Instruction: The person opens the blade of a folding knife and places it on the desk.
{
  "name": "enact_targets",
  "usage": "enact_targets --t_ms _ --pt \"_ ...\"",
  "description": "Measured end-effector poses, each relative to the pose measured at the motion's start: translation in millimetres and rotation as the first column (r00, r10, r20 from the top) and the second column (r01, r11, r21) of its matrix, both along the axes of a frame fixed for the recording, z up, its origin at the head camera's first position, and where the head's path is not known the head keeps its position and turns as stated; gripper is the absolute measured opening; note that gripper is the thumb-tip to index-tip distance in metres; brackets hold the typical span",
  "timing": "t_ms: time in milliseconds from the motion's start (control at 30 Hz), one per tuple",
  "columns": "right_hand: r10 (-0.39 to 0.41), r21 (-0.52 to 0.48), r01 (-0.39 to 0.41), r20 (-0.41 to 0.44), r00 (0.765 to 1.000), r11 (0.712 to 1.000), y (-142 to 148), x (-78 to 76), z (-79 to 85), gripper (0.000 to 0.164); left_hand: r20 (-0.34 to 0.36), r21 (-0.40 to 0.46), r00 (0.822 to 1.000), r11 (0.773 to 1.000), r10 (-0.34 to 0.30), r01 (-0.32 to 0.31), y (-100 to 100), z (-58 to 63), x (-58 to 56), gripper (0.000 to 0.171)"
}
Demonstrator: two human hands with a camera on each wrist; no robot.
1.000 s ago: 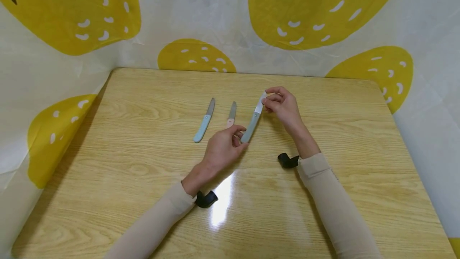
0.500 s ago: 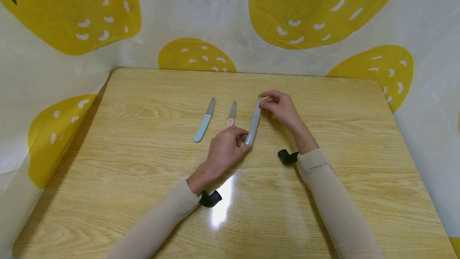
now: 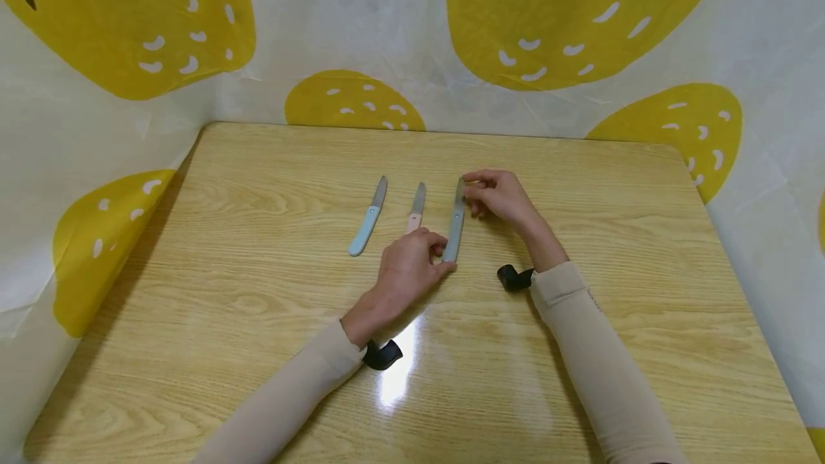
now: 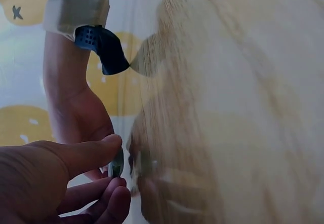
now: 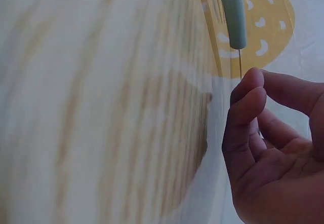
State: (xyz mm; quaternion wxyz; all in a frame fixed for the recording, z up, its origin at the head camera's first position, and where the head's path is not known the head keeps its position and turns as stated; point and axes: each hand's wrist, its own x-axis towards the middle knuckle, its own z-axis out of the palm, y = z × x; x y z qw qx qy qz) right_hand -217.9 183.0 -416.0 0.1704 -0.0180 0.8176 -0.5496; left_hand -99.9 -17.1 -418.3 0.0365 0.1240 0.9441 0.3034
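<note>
A small knife with a grey-green handle [image 3: 454, 236] spans both hands in the head view, its blade pointing to the table's far side. My left hand [image 3: 407, 265] pinches the handle's butt end between thumb and fingers; the left wrist view shows that end of the knife [image 4: 117, 165] between them. At the blade's tip, the thumb and fingers of my right hand [image 3: 505, 199] pinch the blade, seen edge-on in the right wrist view below the handle [image 5: 233, 19]. To the left lies a pink-handled knife [image 3: 419, 199], its handle partly hidden by my left hand. Farther left is a light-blue-handled knife [image 3: 367, 224].
The wood-grain table [image 3: 245, 292] carries the knives. Behind it and along its sides hangs a white sheet [image 3: 361, 13] with large yellow fruit prints. Black wrist devices [image 3: 514, 278] sit at both cuffs.
The grey-green knife has come down toward the table and turned more in line with the other two. Both hands moved with it, keeping their holds; the other knives stayed put.
</note>
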Motion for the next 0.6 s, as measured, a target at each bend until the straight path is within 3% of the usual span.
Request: enact_targets --t_ms 600 --pt "0.044 0.036 -0.046 0.071 0.997 0.998 2.5 -0.4 -0.6 0.043 0.001 -0.091 1.000 0.996 -0.012 0.012 6.1 0.7 -5.6 0.036"
